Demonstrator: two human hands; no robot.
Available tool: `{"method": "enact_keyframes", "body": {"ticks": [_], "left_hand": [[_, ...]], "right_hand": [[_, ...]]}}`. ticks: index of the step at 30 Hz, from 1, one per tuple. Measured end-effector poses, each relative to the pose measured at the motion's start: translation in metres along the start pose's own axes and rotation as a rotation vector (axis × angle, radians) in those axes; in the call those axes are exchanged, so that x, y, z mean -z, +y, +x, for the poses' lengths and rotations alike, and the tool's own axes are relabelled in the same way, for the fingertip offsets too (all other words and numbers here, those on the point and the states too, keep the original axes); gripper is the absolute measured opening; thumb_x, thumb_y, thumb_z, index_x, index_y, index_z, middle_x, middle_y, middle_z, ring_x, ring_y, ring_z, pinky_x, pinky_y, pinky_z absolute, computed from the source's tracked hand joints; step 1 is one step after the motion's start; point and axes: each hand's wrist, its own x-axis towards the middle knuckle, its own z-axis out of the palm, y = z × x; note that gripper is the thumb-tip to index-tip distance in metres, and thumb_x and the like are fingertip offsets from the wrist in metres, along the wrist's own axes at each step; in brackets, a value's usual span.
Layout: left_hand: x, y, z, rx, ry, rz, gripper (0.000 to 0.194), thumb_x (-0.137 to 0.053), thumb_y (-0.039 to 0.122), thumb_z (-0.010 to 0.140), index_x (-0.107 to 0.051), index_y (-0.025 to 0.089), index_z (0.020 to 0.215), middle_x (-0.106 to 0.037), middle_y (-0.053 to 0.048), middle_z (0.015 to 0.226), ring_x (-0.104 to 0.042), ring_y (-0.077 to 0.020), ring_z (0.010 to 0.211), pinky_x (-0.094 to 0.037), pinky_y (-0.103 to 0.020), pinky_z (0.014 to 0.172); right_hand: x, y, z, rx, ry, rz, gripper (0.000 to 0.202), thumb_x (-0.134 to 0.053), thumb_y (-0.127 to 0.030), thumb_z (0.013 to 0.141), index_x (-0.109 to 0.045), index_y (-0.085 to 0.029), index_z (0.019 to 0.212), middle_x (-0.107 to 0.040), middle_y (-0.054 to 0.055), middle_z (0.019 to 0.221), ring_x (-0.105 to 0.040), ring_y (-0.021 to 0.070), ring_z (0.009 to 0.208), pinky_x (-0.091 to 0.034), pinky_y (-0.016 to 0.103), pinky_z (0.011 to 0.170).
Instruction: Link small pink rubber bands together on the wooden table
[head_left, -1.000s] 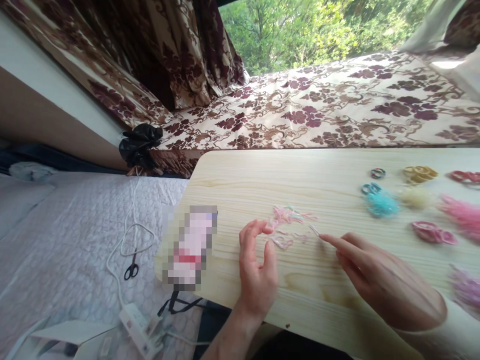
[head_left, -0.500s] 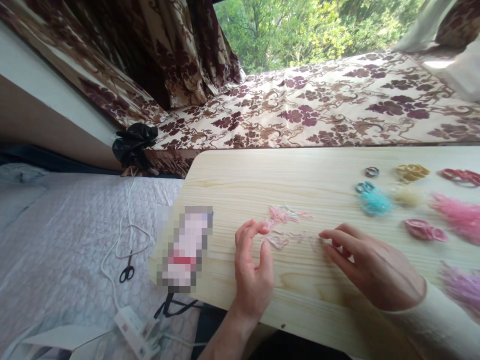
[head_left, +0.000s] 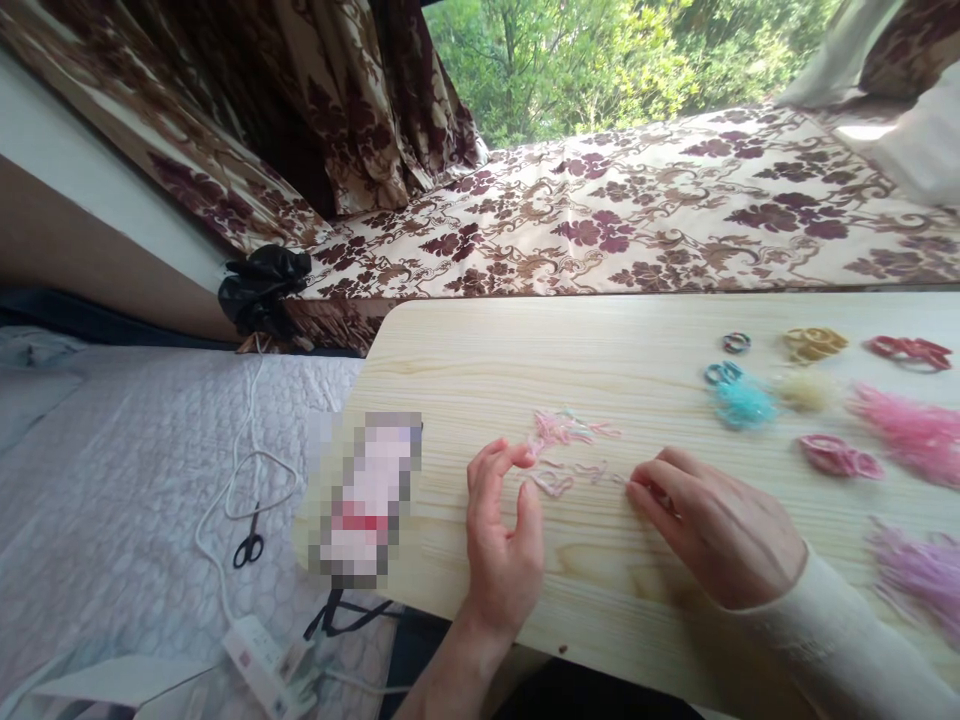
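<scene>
On the pale wooden table [head_left: 465,350] lies a small loose pile of pink and mint strands [head_left: 562,428], with a few pale pink strands [head_left: 551,482] just below it. My left hand [head_left: 504,540] rests beside them, thumb and fingers curved apart with a gap between, holding nothing. At the right end of the pale strands, my right hand [head_left: 705,520] has its thumb and index finger pinched together on the tip of a thin pale strand [head_left: 616,479].
Turquoise [head_left: 742,400], cream [head_left: 806,388], pink [head_left: 911,430] and lilac [head_left: 919,580] bundles lie at the right, among coloured hair ties [head_left: 816,344]. A blurred-out object [head_left: 367,500] is at the table's left edge. Scissors [head_left: 248,548] and a power strip [head_left: 259,660] lie on the bed.
My right hand has moved slightly left and its thumb and index finger have closed at a strand's end. My left hand holds nearly the same pose. The view has shifted slightly.
</scene>
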Motion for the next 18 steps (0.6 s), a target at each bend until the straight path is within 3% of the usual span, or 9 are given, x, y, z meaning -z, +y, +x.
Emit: {"method": "enact_keyframes", "body": {"ticks": [6,11,14,18], "left_hand": [[0.0,-0.001,0.0,0.014,-0.003,-0.001,0.029,-0.049,0.016,0.094,-0.059,0.022,0.12,-0.066,-0.007,0.109,-0.049,-0.0234,0.129,-0.039,-0.046,0.112],[0.0,-0.004,-0.001,0.019,-0.008,-0.015,0.028,-0.051,0.019,0.094,-0.06,0.023,0.12,-0.066,-0.007,0.11,-0.05,-0.0232,0.128,-0.038,-0.045,0.113],[0.0,-0.005,-0.001,0.033,-0.003,-0.013,0.027,-0.053,0.02,0.093,-0.06,0.024,0.119,-0.066,-0.006,0.11,-0.052,-0.0232,0.126,-0.037,-0.046,0.114],[0.0,-0.006,-0.001,0.049,0.0,-0.012,0.026,-0.054,0.022,0.092,-0.061,0.024,0.117,-0.066,-0.005,0.109,-0.053,-0.0237,0.125,-0.038,-0.047,0.113]], "right_hand": [[0.0,-0.004,-0.004,0.003,0.015,0.014,0.038,-0.034,-0.032,0.098,-0.058,-0.023,0.069,-0.06,0.001,0.069,-0.058,0.0117,0.056,-0.037,0.026,0.052],[0.018,0.0,-0.03,-0.037,0.061,0.107,0.037,-0.033,-0.034,0.1,-0.057,-0.023,0.074,-0.061,0.001,0.07,-0.059,0.0106,0.055,-0.041,0.024,0.053],[0.036,0.016,-0.057,-0.116,0.087,0.103,0.041,-0.033,-0.043,0.099,-0.058,-0.025,0.073,-0.062,0.001,0.069,-0.061,0.0121,0.055,-0.043,0.025,0.051],[0.052,0.063,-0.1,-0.313,0.047,0.04,0.039,-0.039,-0.055,0.093,-0.061,-0.026,0.077,-0.066,0.003,0.073,-0.065,0.0168,0.058,-0.047,0.029,0.049]]}}
